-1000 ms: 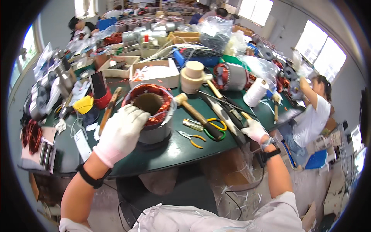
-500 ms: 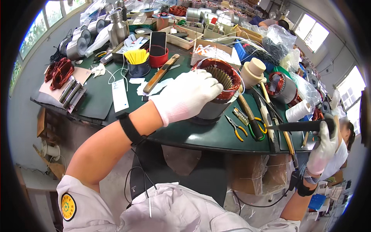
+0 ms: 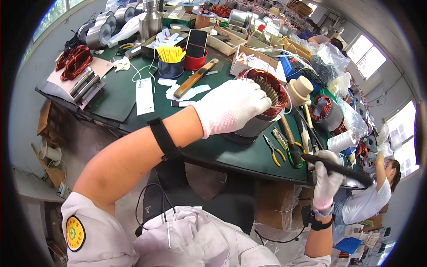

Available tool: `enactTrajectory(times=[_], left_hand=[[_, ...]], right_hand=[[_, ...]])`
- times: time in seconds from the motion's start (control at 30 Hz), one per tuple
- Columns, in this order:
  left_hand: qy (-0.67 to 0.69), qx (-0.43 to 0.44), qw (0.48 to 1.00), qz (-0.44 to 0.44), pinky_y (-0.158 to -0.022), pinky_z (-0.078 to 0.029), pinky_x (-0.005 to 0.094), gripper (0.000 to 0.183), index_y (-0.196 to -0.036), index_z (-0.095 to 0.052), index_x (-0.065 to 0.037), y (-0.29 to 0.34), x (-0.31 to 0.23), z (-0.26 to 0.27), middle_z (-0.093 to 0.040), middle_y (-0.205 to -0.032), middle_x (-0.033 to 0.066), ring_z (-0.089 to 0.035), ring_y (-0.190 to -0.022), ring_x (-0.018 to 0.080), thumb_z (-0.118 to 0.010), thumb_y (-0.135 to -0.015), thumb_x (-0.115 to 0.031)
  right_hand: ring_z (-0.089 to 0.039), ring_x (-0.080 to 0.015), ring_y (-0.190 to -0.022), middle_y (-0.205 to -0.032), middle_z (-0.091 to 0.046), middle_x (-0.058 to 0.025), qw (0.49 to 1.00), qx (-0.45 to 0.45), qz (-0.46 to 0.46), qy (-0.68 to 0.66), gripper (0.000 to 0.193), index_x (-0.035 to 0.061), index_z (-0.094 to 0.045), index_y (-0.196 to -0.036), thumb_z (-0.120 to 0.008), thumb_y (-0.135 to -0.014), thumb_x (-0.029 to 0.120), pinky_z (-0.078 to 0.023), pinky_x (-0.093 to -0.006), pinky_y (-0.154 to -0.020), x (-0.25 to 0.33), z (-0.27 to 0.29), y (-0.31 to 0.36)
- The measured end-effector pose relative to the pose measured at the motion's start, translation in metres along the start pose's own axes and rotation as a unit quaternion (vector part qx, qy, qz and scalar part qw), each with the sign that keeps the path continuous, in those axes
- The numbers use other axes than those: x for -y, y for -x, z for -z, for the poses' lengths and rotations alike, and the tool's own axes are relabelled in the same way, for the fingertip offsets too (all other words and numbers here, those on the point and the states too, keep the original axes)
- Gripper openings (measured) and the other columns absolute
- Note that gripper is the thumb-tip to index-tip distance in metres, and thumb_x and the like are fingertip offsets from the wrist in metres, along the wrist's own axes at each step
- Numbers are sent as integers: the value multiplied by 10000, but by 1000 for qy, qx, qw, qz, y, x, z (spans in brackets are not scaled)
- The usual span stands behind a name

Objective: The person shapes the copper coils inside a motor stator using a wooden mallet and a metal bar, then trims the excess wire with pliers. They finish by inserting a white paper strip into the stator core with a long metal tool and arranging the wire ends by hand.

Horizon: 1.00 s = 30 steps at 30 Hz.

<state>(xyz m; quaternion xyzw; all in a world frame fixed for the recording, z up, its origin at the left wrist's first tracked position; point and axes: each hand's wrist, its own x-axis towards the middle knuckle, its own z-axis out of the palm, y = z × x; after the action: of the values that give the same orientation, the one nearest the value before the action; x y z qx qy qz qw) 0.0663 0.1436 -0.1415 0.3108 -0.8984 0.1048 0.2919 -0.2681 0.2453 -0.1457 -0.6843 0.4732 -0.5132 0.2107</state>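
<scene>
My left hand [image 3: 235, 106], in a white glove, rests on the near left of a motor stator [image 3: 272, 91] with red-brown copper windings. Its fingers curl over the winding's rim by the slotted bore, and they hide part of it. The stator stands upright on the green bench. My right hand [image 3: 328, 175], gloved too, grips a long dark flat bar [image 3: 344, 171] at the bench's front edge, right of the stator. Between them lie pliers [image 3: 274, 150] with yellow-and-black handles, and a wooden-handled hammer [image 3: 291, 140] beside green-and-yellow-handled scissors [image 3: 303, 150].
Left on the bench [image 3: 120, 95] are coiled copper windings [image 3: 74, 62], a cup of yellow strips [image 3: 171, 62], a phone [image 3: 196, 43] and a wooden-handled tool [image 3: 195, 78]. To the right are a second stator [image 3: 328, 109] and white thread spool [image 3: 341, 142]. Another person [image 3: 367, 193] is at far right.
My right hand has come left and nearer the stator with the dark bar, which now tilts down to the right. My left hand stays on the stator. The whole view has shifted slightly.
</scene>
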Motion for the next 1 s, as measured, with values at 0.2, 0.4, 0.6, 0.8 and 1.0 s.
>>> enactTrajectory(times=[0.2,0.4,0.6,0.8,1.0], left_hand=[[6,-10,1000,7,-933,-558,412,244,-1130,-699,-48,2,1,-2,-704,-1017,109,-680,-1049,293,-607,-906,-73],[7,-15,1000,8,-943,-570,410,246,-1128,-716,-60,2,1,-4,-726,-1064,99,-688,-1085,292,-636,-896,-87],[-4,-9,1000,11,-932,-576,410,255,-1129,-731,-72,1,4,-5,-733,-1047,94,-702,-1058,291,-635,-894,-82],[0,-23,1000,7,-924,-577,418,244,-1108,-742,-79,1,5,-6,-734,-1030,97,-705,-1043,294,-632,-890,-79],[-3,-34,999,-8,-922,-573,414,224,-1085,-736,-62,2,6,-5,-725,-1003,98,-701,-1039,299,-635,-886,-74]], right_hand=[[-757,-350,-956,-1059,-759,-198,942,112,308,72,300,30,-703,-1073,-863,-826,86,-608,-412,-843,50,-45,-16],[-757,-353,-956,-1039,-758,-185,925,104,348,113,333,33,-705,-1077,-867,-786,57,-613,-424,-845,46,-65,-29],[-754,-342,-972,-1060,-755,-169,928,117,327,135,312,32,-713,-1074,-859,-799,52,-604,-405,-865,51,-66,-39],[-710,-307,-949,-1027,-720,-160,947,138,272,97,242,10,-700,-1066,-804,-848,22,-567,-388,-877,65,-74,-64],[-675,-103,-855,-1009,-719,-50,991,122,55,-30,315,-15,-710,-1135,-771,-989,257,-540,-260,-770,77,-74,-97]])
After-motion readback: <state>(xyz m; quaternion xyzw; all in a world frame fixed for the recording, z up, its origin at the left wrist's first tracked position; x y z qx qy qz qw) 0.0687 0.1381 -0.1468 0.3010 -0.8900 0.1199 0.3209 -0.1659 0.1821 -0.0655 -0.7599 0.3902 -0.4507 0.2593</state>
